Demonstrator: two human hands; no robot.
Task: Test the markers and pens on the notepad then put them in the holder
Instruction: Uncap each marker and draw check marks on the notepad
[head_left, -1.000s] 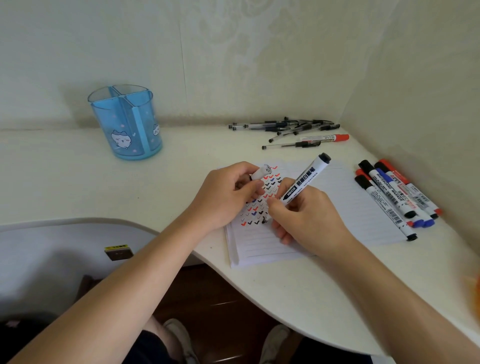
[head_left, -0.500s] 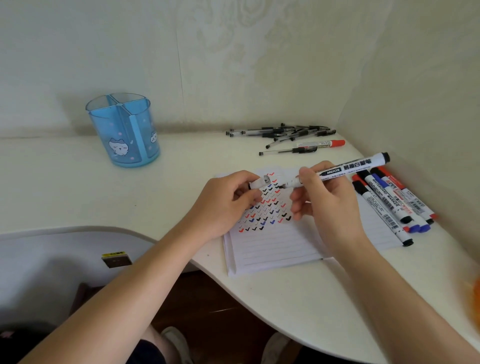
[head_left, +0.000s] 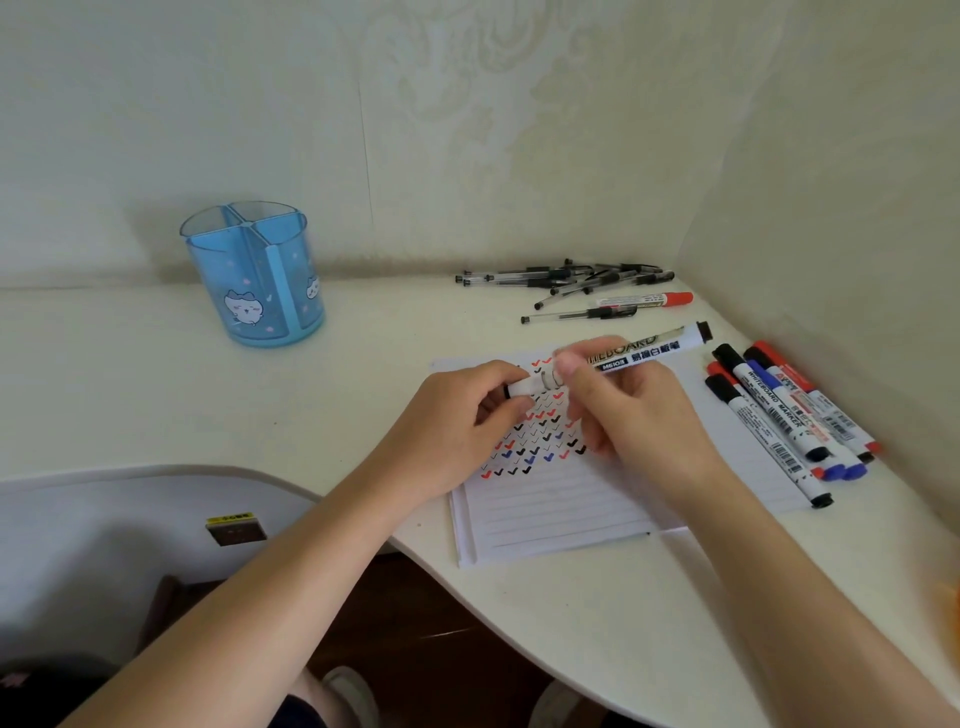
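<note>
A white whiteboard marker (head_left: 649, 349) with a black end lies nearly level above the lined notepad (head_left: 550, 509). My right hand (head_left: 634, 410) grips its barrel. My left hand (head_left: 467, 415) pinches the marker's white cap (head_left: 527, 385), which meets the marker's front end. Rows of red, black and blue check marks cover the notepad's upper part. The blue four-compartment holder (head_left: 254, 275) with a cat picture stands at the back left, with nothing showing above its rim.
Several capped whiteboard markers (head_left: 779, 415) lie side by side on the notepad's right edge. A pile of thin black pens (head_left: 571, 278) and a red-capped marker (head_left: 647, 300) lie at the back by the wall corner. The desk's curved edge runs below the notepad.
My right hand lifted the marker off the page, swung it from steep to nearly level, and brought its tip into the cap held by my left hand.
</note>
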